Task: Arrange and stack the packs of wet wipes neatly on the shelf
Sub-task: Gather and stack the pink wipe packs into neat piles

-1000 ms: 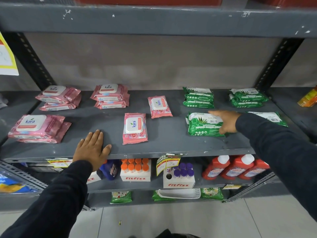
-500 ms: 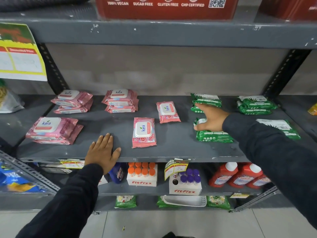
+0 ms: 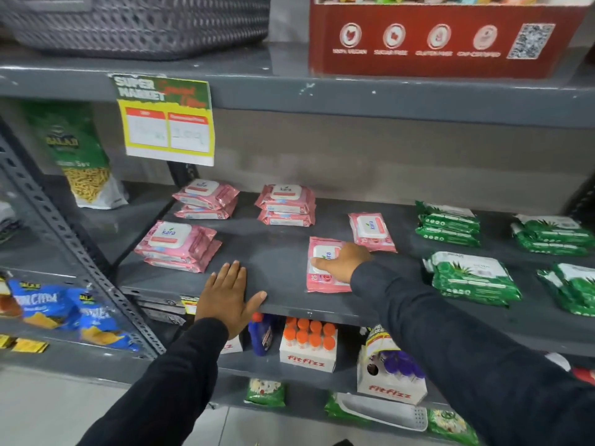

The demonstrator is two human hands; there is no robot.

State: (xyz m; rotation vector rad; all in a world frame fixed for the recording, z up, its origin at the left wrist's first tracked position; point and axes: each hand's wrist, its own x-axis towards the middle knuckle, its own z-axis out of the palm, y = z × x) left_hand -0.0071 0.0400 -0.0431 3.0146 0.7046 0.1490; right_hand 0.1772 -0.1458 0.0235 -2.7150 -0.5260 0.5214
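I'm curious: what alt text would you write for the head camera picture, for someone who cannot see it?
A person's right hand rests on a single pink wipes pack on a grey shop shelf, while the left hand lies flat on the shelf's front edge. Pink packs sit in small stacks to the left and green packs to the right.

Wipes packs (image 3: 325, 264) lie left of aloe packs (image 3: 470, 277).

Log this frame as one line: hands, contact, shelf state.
right hand: flat on single pink pack, no grasp seen | left hand: flat on shelf front edge, empty | green packs: untouched
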